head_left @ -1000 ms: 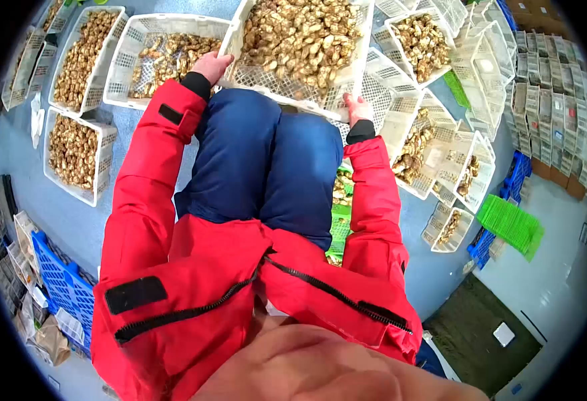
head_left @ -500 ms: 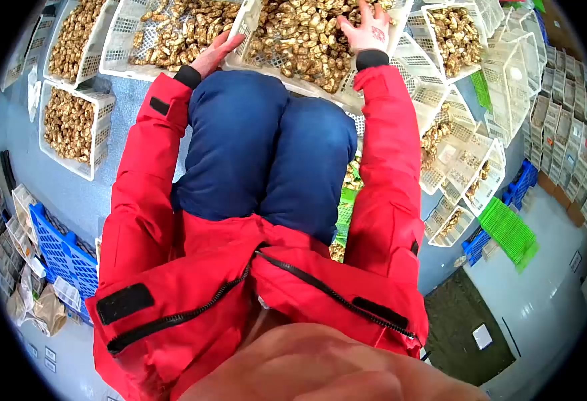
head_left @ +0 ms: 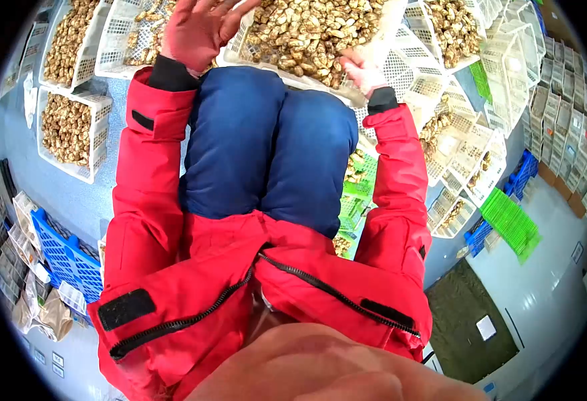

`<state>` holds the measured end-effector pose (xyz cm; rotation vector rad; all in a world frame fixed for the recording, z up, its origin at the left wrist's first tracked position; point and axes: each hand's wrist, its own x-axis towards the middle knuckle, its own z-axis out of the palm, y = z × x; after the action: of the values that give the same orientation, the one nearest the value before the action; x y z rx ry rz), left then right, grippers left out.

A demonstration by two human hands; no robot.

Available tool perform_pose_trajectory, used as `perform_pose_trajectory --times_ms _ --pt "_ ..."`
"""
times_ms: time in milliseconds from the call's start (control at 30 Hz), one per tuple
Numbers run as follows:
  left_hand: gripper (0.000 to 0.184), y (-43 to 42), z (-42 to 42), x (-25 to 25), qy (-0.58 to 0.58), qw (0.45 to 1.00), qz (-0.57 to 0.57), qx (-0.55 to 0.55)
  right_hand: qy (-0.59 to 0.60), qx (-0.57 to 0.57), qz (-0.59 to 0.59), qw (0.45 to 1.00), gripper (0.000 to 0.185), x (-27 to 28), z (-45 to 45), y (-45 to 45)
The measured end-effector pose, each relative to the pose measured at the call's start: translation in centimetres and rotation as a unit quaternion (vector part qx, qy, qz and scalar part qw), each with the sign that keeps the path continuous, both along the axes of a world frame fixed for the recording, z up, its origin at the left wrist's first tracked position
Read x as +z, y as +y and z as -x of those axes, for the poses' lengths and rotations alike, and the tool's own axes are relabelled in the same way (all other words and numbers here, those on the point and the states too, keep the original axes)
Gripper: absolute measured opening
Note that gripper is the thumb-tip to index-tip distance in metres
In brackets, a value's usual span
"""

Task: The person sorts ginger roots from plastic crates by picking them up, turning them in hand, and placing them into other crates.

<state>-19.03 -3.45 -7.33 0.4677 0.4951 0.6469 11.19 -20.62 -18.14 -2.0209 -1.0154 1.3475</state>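
Note:
A white perforated crate (head_left: 238,41) in front of my knees holds many small, lumpy, brown-and-cream pieces (head_left: 313,33), like nuts or small bulbs; I cannot make out their exact kind. My left hand (head_left: 196,35) is raised near the crate's left side, fingers spread and empty. It covers part of a second crate (head_left: 109,57) of similar pieces. By the crate's right front corner is my right hand (head_left: 363,72), seen blurred and nearly edge-on, beside the pieces. Its fingers are mostly hidden, so whether it holds anything does not show.
Filled crates stand at the left (head_left: 99,134) and upper right (head_left: 475,53). Stacked white crates (head_left: 517,63) line the right, near a green slatted panel (head_left: 512,224). Blue plastic pallets (head_left: 66,254) are at the left. A dark mat (head_left: 464,321) lies on the floor.
My left hand has risen off the crate rim, with its fingers spread. My right hand has drawn back towards me, from the far right of the crate to its near right corner.

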Motion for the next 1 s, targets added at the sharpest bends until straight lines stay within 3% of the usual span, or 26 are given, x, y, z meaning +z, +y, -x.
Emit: perform_pose_trajectory --times_ms 33,67,100,167,200,333,400,467,533,567,667,700,733,800,867,933,1000 --pt "0.071 -0.1 -0.4 -0.2 -0.010 0.999 0.039 0.000 -0.039 0.014 0.025 0.999 0.037 0.0 -1.1 -0.1" --pt "0.069 -0.2 -0.6 -0.4 -0.019 0.997 0.077 0.000 0.054 -0.040 -0.085 0.994 0.035 0.2 -1.5 -0.8" --pt "0.059 0.0 -0.5 -0.4 -0.049 0.991 0.123 0.006 0.100 -0.093 -0.076 0.988 0.035 0.3 -2.2 -0.8" --pt "0.063 0.8 -0.2 -1.9 -0.271 0.944 0.158 -0.103 0.167 -0.150 -0.091 0.970 0.034 -0.4 -4.0 -0.8" --pt "0.066 1.2 0.1 -3.0 -0.377 0.897 0.172 -0.156 0.141 -0.182 -0.094 0.969 0.036 0.5 -3.8 -0.4" --pt "0.065 1.2 1.6 -7.2 -0.143 0.977 0.157 -0.025 0.089 -0.239 -0.064 0.965 0.039 3.0 -2.5 1.6" --pt "0.059 0.9 1.3 -7.8 -0.091 0.975 0.201 -0.002 0.125 -0.154 -0.024 0.980 0.037 -0.1 -2.9 2.2" --pt "0.057 1.0 1.5 -10.0 -0.061 0.973 0.221 0.000 -0.166 -0.050 0.006 0.985 0.048 -4.8 -1.7 3.7" --pt "0.053 0.5 1.1 -9.3 -0.011 0.977 0.212 -0.020 -0.410 0.043 0.090 0.907 0.062 -3.5 1.9 5.5" --pt "0.053 0.6 1.1 -9.6 0.011 0.979 0.200 -0.036 -0.415 0.078 0.143 0.895 0.071 -5.2 2.2 6.4" --pt "0.051 0.2 0.9 -9.2 0.063 0.977 0.185 -0.087 -0.359 0.042 0.030 0.932 0.066 -7.6 1.8 5.8" --pt "0.051 0.0 0.9 -9.5 0.056 0.977 0.174 -0.106 -0.178 -0.067 0.015 0.982 0.060 -7.5 1.6 5.8" --pt "0.050 -0.1 0.7 -9.8 0.047 0.977 0.164 -0.129 0.010 -0.175 -0.001 0.985 0.059 -7.2 1.3 5.5" --pt "0.050 -0.2 0.3 -10.1 0.038 0.972 0.172 -0.154 0.290 -0.191 -0.125 0.929 0.061 -6.1 1.0 4.0" --pt "0.050 -0.4 0.1 -10.6 0.025 0.969 0.175 -0.175 0.410 -0.170 -0.163 0.881 0.060 -4.3 1.1 2.6" --pt "0.051 -0.3 0.1 -11.2 0.014 0.968 0.165 -0.189 0.416 -0.210 -0.181 0.866 0.050 -3.5 2.0 2.0" --pt "0.046 -0.4 0.0 -11.0 0.012 0.968 0.162 -0.191 0.412 -0.162 -0.180 0.878 0.048 -3.3 2.3 1.9"
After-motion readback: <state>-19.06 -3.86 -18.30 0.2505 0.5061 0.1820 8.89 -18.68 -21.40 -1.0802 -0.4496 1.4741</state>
